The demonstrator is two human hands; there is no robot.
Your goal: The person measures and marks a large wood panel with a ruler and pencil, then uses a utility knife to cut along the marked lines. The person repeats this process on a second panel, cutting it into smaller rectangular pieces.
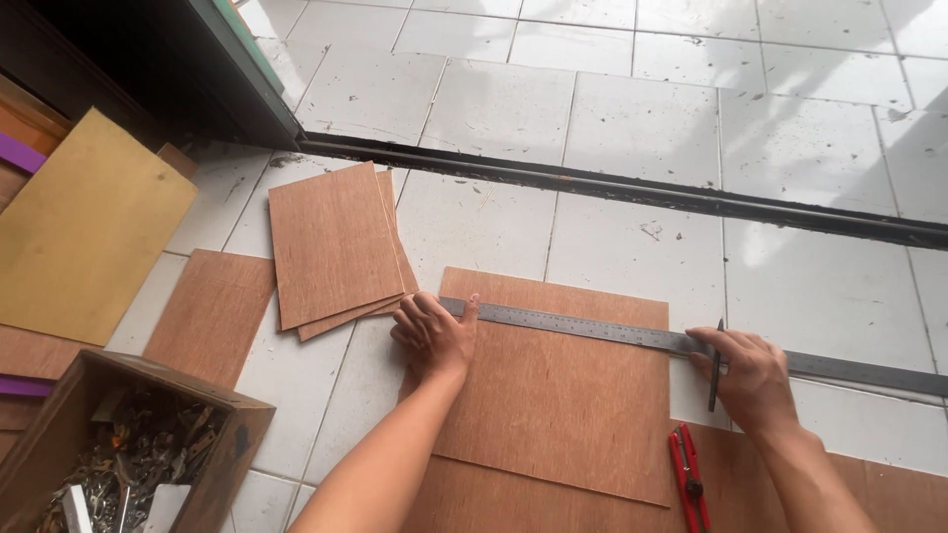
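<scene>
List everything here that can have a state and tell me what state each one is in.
Left hand: pressing flat on the steel ruler's end.
Right hand: holding a dark pencil upright against the ruler.
Steel ruler: lying across the plywood sheet.
Plywood sheet: flat on the floor.
Red cutter: lying untouched.
Wooden box: open, full of hardware.
Plywood stack: fanned, loosely piled.

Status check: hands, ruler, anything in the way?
Left hand flat on steel ruler, across plywood sheet. Right hand holds dark pencil-like tool at ruler's edge. Red cutter nearby.
</scene>
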